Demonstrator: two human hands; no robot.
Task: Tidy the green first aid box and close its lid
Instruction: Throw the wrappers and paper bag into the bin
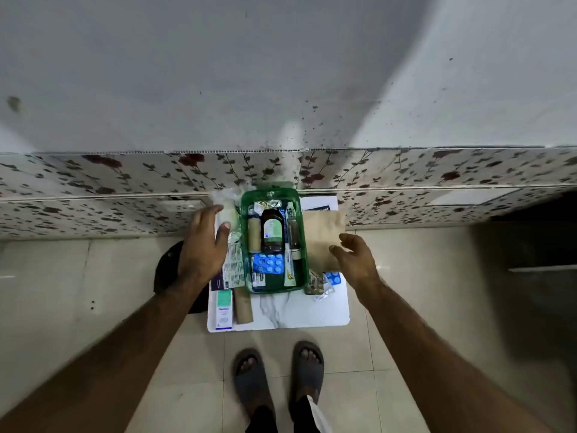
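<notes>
Looking from the left of the frame, a dark round object (165, 270) lies on the floor, partly hidden behind the left forearm. The left hand (204, 245) reaches over the upper left part of the white tabletop (281, 314), fingers spread fairly wide, fingertips resting on a white wad in clear wrap (226, 210) just left of the box; it grips nothing that can be seen. Below that hand lie a printed leaflet (234, 264), a small white and green carton (224, 309) and a brown cardboard roll (243, 306), side by side near the tabletop's lower left corner.

At the centre stands the green box (273, 239), open, its lid (274, 185) tipped back against the flowered tile wall. Inside are a tan bandage roll (254, 234), a dark bottle (271, 232), a blue blister pack (268, 264) and a tube (289, 264) along the right wall; the items crowd the box.

Right of the box, touching its side, lies a brown paper bag (323, 232), with a white carton (321, 204) above it. Small foil packets (318, 285) and another blue blister strip (334, 278) sit by the box's lower right corner.

The right hand (352, 257) hovers over the bag's lower end, half open, fingers loosely curled, holding nothing. At the bottom of the frame, two feet in dark sandals (278, 379) stand on the pale floor tiles.
</notes>
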